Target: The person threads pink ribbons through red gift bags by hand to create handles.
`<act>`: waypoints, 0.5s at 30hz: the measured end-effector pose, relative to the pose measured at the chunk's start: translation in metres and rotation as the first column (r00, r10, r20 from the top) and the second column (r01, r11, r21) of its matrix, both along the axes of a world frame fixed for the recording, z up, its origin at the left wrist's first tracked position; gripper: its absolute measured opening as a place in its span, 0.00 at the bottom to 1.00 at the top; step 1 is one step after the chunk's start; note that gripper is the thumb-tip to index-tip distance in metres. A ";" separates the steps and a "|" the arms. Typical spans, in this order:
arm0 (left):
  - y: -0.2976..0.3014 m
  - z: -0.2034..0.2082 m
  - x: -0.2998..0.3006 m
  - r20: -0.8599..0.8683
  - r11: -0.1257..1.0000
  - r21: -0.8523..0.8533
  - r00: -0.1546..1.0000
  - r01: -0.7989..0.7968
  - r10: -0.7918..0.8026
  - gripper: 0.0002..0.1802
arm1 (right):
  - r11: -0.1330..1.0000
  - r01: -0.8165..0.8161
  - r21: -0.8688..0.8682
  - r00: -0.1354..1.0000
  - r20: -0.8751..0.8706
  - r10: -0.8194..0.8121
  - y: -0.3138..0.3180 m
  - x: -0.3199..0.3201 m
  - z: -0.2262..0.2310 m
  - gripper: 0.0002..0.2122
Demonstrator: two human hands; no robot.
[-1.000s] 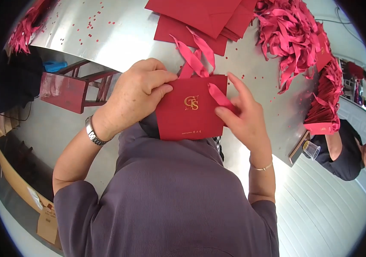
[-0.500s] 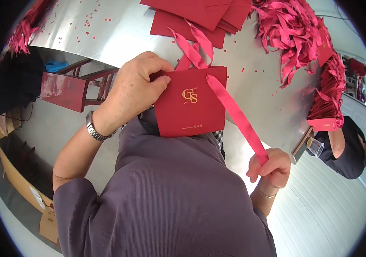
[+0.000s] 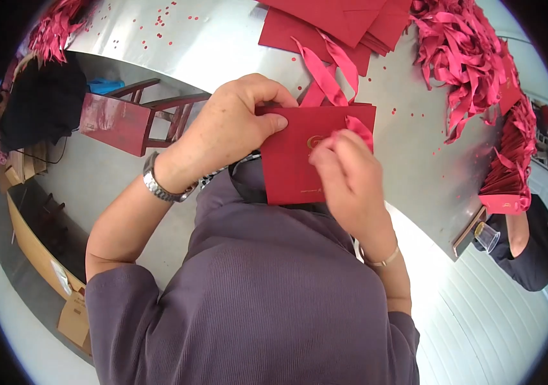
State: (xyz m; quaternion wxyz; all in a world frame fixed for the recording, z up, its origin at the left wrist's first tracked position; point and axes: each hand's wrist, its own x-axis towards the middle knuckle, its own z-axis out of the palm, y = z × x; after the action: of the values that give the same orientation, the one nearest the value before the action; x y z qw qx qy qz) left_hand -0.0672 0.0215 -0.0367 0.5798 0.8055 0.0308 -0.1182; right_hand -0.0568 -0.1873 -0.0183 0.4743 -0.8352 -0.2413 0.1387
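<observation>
A small red paper gift bag (image 3: 285,157) with a gold emblem hangs upright in front of my body. My left hand (image 3: 238,122) pinches its upper left corner between thumb and fingers. From the bag's top rises a loop of pink ribbon (image 3: 313,69). Over the right half of the front, my right hand (image 3: 354,183) is closed, slightly blurred, and covers part of the emblem. Another ribbon length (image 3: 360,129) comes out near the top right and runs to its fingers; the rest of that ribbon is hidden by the hand.
On the metal table (image 3: 219,48) lie flat red bags (image 3: 325,25), a heap of pink ribbons (image 3: 457,54) and scattered red paper dots. Red bags (image 3: 505,167) stand in a row at right. Beyond are a co-worker (image 3: 527,250) and a plastic cup (image 3: 487,237). A wooden stool (image 3: 116,125) stands left.
My right hand has come from the lower right, where it held the ribbon stretched out, up to the bag's front. The left hand keeps its pinch; the whole view has shifted slightly.
</observation>
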 end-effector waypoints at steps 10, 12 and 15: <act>-0.002 -0.003 0.000 0.142 0.988 0.142 0.987 0.057 -0.078 0.07 | 0.951 -0.101 -0.294 0.987 0.090 0.132 0.014 0.010 -0.013 0.14; -0.001 -0.004 0.001 0.115 0.981 0.162 0.985 0.109 -0.128 0.05 | 0.932 -0.139 -0.334 0.980 0.088 0.177 0.016 0.015 -0.009 0.14; -0.001 -0.007 0.000 0.083 0.994 0.096 0.994 0.059 -0.067 0.06 | 0.905 -0.196 -0.377 0.968 0.072 0.240 0.019 0.022 -0.007 0.14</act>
State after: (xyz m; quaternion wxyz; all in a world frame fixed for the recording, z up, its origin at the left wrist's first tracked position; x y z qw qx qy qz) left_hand -0.0671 0.0209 -0.0438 0.5381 0.8368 -0.0142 -0.1002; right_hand -0.0343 -0.1679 -0.0249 0.2764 -0.8834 -0.3303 0.1846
